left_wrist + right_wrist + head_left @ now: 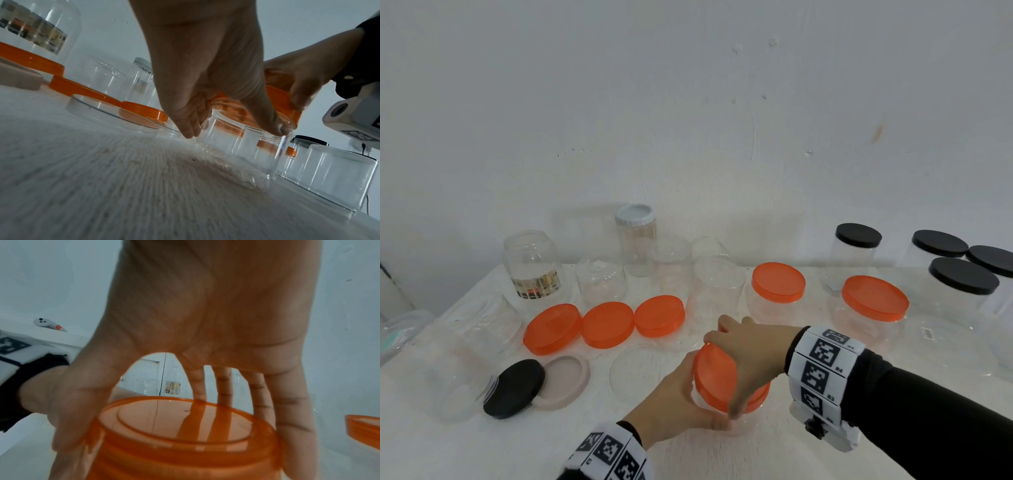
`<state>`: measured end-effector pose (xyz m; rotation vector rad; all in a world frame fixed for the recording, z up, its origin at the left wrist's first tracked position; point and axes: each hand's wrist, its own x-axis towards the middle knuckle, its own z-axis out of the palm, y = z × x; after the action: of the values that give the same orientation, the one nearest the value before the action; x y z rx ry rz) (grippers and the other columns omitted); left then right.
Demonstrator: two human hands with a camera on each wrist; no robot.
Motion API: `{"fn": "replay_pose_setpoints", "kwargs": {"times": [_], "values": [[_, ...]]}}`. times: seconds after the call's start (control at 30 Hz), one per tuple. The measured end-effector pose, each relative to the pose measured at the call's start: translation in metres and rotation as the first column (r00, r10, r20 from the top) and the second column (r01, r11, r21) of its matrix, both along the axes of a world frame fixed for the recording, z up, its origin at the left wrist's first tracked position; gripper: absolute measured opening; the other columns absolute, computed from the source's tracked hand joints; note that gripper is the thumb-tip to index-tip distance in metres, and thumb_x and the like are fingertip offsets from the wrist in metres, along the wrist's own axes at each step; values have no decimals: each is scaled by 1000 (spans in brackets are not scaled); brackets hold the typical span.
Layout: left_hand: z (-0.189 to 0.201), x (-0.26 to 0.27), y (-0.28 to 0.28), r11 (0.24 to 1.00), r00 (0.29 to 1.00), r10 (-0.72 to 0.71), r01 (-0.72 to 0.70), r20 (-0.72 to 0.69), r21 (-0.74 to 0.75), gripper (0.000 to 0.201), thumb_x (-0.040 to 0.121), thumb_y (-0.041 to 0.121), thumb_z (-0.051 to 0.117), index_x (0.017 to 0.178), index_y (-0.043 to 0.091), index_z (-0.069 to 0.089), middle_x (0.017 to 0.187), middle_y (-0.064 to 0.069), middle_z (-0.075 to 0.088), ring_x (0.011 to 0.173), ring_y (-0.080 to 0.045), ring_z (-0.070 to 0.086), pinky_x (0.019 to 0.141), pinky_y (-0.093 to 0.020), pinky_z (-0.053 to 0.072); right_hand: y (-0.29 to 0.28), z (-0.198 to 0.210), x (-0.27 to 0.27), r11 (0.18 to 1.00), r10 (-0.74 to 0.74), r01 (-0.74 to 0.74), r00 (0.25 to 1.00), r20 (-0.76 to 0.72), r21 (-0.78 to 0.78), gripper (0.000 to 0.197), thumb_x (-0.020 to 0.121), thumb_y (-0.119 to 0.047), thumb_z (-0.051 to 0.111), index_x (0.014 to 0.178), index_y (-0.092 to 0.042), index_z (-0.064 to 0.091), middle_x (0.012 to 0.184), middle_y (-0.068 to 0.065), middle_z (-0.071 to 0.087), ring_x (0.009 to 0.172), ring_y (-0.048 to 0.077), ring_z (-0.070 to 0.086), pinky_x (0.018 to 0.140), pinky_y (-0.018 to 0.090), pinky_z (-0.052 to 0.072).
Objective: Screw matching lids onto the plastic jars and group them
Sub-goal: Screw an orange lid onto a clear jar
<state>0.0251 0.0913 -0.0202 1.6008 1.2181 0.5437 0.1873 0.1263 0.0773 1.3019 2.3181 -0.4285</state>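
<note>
Near the table's front edge my left hand (681, 401) grips the side of a clear plastic jar (744, 425), thumb and fingers curled round its wall (236, 154). My right hand (736, 370) reaches over from the right and grips an orange lid (710, 377) on the jar's mouth, thumb and fingers spread round the rim (185, 457). Lid and jar lean toward the left. Three loose orange lids (607, 323) lie in a row behind them. Two jars with orange lids (777, 284) (873, 301) stand at the back right.
Several black-lidded jars (962, 277) stand at the far right. Open clear jars (532, 263) and a white-lidded jar (635, 240) line the back. A black lid (515, 387), a beige lid (566, 380) and a clear lid (640, 370) lie front left.
</note>
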Motion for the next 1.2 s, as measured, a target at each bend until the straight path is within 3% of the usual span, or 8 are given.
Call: {"fn": "replay_pose_setpoints", "kwargs": {"times": [0.2, 0.33, 0.63, 0.77, 0.9, 0.97, 1.07, 1.2], "values": [[-2, 2, 3, 1000, 999, 6, -5, -36, 15, 104, 60, 39, 90, 136, 42, 19, 125, 23, 45, 118, -1, 46, 96, -17, 41, -1, 4, 4, 996, 89, -89, 996, 5, -3, 104, 66, -37, 83, 146, -35, 16, 139, -10, 20, 123, 22, 29, 88, 51, 49], [-4, 2, 4, 1000, 1000, 12, -12, -8, 18, 107, 60, 36, 91, 133, 47, 13, 130, 21, 45, 122, -2, 46, 100, -19, 40, 0, 7, 3, 987, 160, -159, 987, 25, -20, 108, 65, -24, 83, 147, -38, 14, 142, -12, 16, 123, 22, 28, 86, 51, 50], [-6, 7, 0, 998, 997, 56, -57, 45, 30, 105, 59, 29, 91, 138, 38, 23, 134, 16, 43, 124, -6, 45, 108, -31, 41, -4, -3, 2, 996, -84, 83, 996, 12, 25, 106, 64, -76, 67, 144, -19, 26, 138, 1, 29, 120, 28, 42, 93, 48, 46], [-3, 8, -1, 998, 998, 54, -55, 27, 29, 106, 61, 26, 91, 140, 36, 20, 135, 14, 41, 126, -9, 43, 109, -32, 39, -5, 2, 1, 996, -85, 86, 996, 14, -27, 109, 65, -67, 74, 149, -36, 11, 149, -4, 17, 133, 28, 30, 99, 53, 41], [-4, 9, -2, 998, 998, 53, -54, 38, 31, 103, 62, 24, 91, 133, 44, 18, 126, 25, 41, 114, 3, 45, 89, -11, 42, -3, 11, 1, 998, 10, -10, 1000, 5, -66, 96, 72, -43, 78, 145, -50, 17, 146, -8, 21, 130, 26, 30, 97, 53, 42], [-4, 9, -1, 998, 997, 59, -60, 48, 27, 104, 61, 24, 91, 136, 41, 20, 127, 24, 43, 113, 4, 46, 88, -11, 43, -3, 10, 0, 999, -5, 5, 1000, 13, -50, 92, 72, -51, 76, 145, -48, 19, 142, -7, 27, 126, 28, 35, 95, 52, 43], [-6, 8, -1, 998, 996, 68, -69, 65, 10, 106, 60, 23, 92, 141, 34, 24, 134, 15, 46, 123, -4, 46, 104, -29, 43, -4, 5, -3, 996, -84, 84, 996, 34, -4, 95, 71, -69, 66, 147, -34, 21, 140, 1, 31, 123, 30, 43, 92, 47, 45], [-8, 8, 0, 998, 995, 67, -67, 68, -1, 104, 59, 24, 92, 137, 39, 24, 132, 19, 45, 118, -1, 46, 100, -24, 42, -3, 6, -3, 991, -131, 131, 990, 52, 8, 102, 69, -74, 65, 147, -27, 21, 142, 4, 31, 124, 29, 44, 93, 46, 44]]}}
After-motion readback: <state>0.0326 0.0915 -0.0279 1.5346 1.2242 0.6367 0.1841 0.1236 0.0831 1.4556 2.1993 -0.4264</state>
